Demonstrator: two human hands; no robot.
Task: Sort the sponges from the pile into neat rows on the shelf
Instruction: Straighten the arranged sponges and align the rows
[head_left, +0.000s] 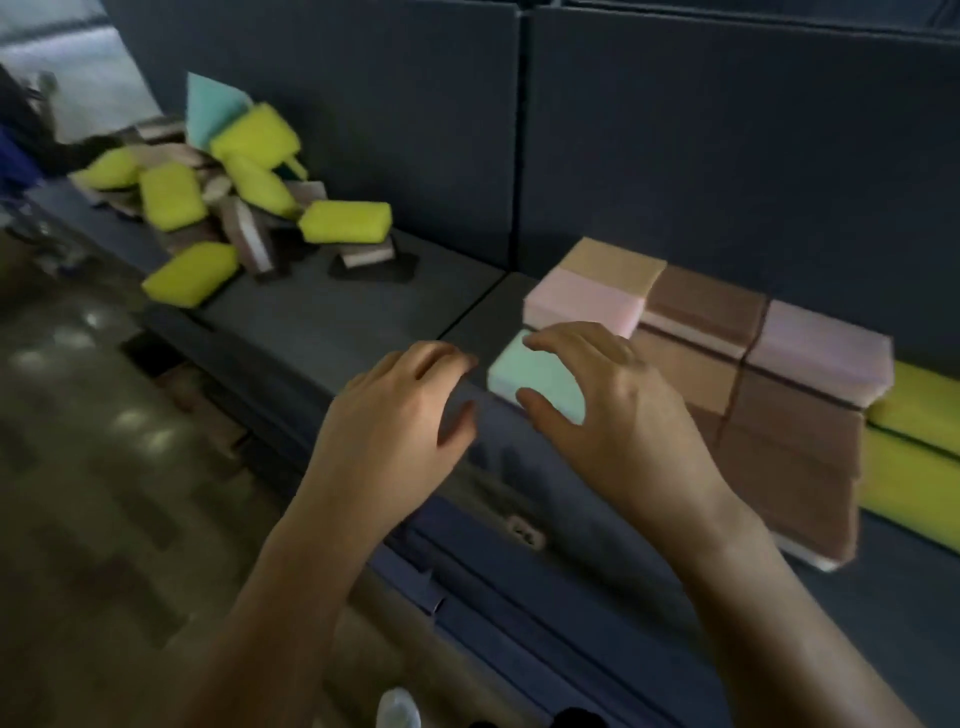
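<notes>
Dark grey shelf (337, 322) — right hand (613, 400) grips mint-green rectangular foam sponge (540, 374) at front edge; left hand (400, 410) loosely curled, empty.

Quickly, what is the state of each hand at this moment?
Left hand: open, fingers relaxed, holding nothing.
Right hand: holds the pale green rectangular foam sponge.

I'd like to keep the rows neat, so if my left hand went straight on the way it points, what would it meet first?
Likely the back panel: the left hand points over bare shelf, passing just left of the pink sponge, though depth is unclear.
</notes>
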